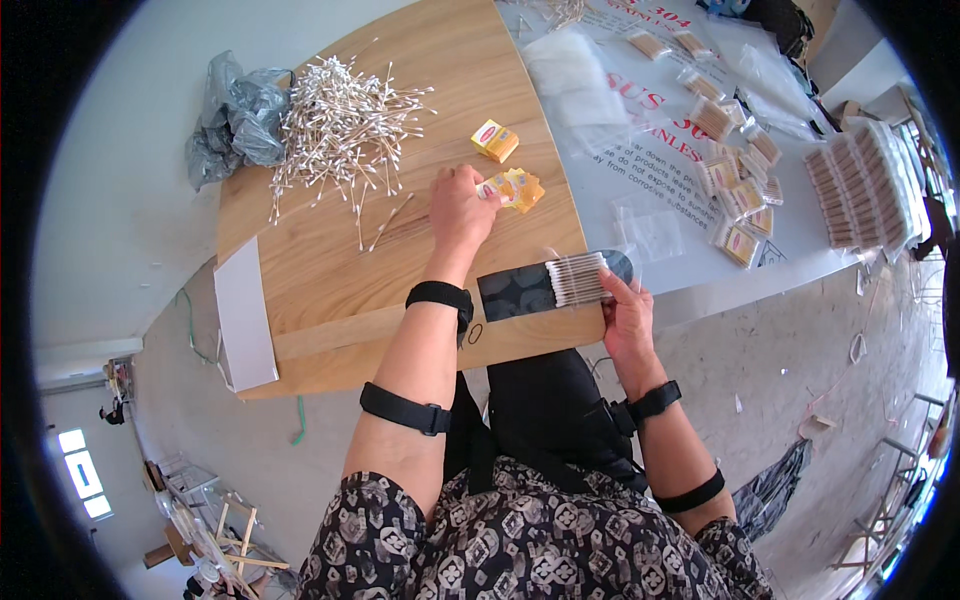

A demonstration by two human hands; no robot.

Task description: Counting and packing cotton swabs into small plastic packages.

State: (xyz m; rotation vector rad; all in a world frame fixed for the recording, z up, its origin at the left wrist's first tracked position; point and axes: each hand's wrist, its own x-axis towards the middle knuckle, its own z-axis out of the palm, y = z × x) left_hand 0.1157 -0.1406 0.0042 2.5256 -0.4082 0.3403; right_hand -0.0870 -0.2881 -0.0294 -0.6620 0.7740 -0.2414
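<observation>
My left hand (462, 208) is over the wooden table, its fingers curled and its thumb against the left end of a fanned pile of yellow-and-white cards (522, 190). The fingertips are partly hidden. A neat stack of the same cards (495, 141) lies just beyond. At the table's front edge my right hand (628, 312) grips a flat row of cotton swabs (577, 280), thumb on top and fingers below. The swabs appear to be in a clear plastic bag and lie across a dark patterned strip (515, 292).
A loose heap of cotton swabs (345, 120) spreads at the far left beside a crumpled grey plastic bag (240, 115). On the grey sheeting (650, 140) to the right lie several small swab packs (742, 198), clear bags (575, 75) and a tall stack of packed swabs (865, 188).
</observation>
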